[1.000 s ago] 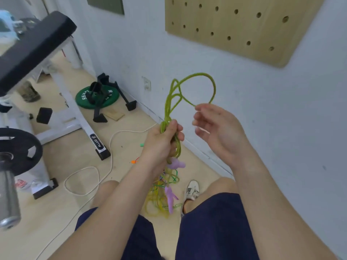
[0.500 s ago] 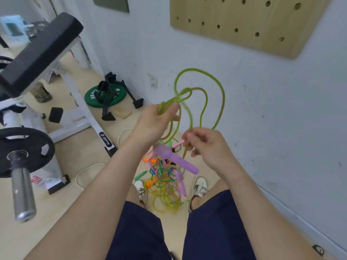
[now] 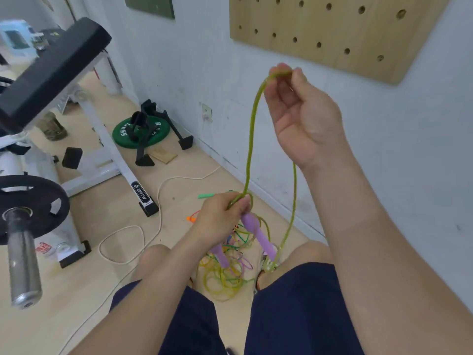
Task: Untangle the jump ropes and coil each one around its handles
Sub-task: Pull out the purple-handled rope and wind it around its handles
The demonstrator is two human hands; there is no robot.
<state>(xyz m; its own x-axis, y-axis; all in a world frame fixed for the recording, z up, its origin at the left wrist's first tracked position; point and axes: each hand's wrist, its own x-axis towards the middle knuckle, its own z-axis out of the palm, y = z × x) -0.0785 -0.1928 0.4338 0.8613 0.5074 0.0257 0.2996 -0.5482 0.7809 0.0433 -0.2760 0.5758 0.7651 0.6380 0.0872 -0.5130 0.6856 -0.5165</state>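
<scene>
Your right hand (image 3: 304, 116) pinches the top of a loop of the olive-green rope (image 3: 252, 134) between thumb and fingertips, high above the tangled pile (image 3: 225, 275) that lies on the floor between your knees. Your left hand (image 3: 220, 219), just above that pile, grips the rope where it crosses itself, and a purple handle (image 3: 258, 233) sticks out below its fingers toward the pile.
</scene>
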